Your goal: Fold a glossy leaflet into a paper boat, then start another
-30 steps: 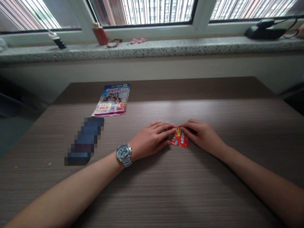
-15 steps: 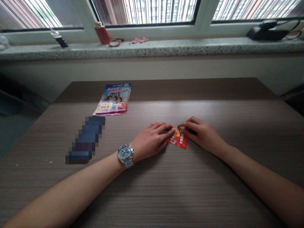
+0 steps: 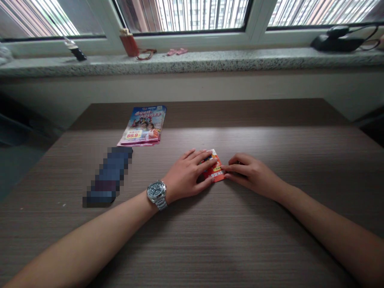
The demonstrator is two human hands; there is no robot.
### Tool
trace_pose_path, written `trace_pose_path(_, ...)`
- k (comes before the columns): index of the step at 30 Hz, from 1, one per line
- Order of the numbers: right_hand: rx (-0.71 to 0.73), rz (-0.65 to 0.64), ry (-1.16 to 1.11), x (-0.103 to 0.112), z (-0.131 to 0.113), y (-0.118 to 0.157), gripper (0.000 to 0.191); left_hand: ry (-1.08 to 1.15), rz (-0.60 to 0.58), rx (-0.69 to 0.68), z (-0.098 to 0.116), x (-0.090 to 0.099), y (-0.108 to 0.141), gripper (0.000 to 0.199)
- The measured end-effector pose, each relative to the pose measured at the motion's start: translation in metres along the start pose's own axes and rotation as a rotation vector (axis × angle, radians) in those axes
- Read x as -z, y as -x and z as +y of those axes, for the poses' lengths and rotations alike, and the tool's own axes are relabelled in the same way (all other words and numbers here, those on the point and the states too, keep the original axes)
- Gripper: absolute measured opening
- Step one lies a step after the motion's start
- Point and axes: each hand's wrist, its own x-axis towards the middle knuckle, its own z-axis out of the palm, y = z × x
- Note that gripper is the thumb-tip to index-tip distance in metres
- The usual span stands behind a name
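A small red printed card [image 3: 216, 171] with a white corner lies on the brown table [image 3: 192, 240], between my two hands. My left hand [image 3: 192, 173], with a silver watch [image 3: 157, 192] on its wrist, rests over the card's left part, fingers spread and partly covering it. At the card's right edge, my right hand [image 3: 247, 172] has its thumb and index fingertip close together, touching or pinching that edge. Its other fingers are curled.
A stack of colourful leaflets [image 3: 144, 126] lies at the back left. Nearer stands out a blurred dark blue flat object [image 3: 109, 176]. On the stone windowsill [image 3: 210, 62] are a red case [image 3: 129, 44], pink bits [image 3: 177, 52] and a black device [image 3: 339, 40].
The card has turned and shifted slightly left, so its white corner now shows. My left hand's fingers have spread over it. My right hand has moved slightly nearer to me, its fingertips at the card's edge.
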Motion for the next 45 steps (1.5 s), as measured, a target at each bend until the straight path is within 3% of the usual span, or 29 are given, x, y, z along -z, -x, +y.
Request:
trace_pose_path(12, -0.13, 0.051, -0.042, -0.001, -0.004, -0.005, 0.012, 0.068, -0.04, -0.066, 0.003, 0.002, -0.002, 0.066)
trace_pose_path(18, -0.185, 0.047, -0.045, 0.0, -0.005, -0.01, 0.011, 0.056, -0.012, -0.046, 0.005, -0.001, -0.002, 0.057)
trace_pose_path(40, 0.046, -0.196, -0.092, 0.01, -0.01, -0.002, 0.009, 0.063, -0.018, -0.024, 0.006, -0.002, 0.0, 0.063)
trace_pose_path(45, -0.023, -0.087, -0.153, 0.009, -0.008, 0.0, 0.009, 0.061, -0.003, -0.032, 0.005, -0.004, 0.0, 0.063)
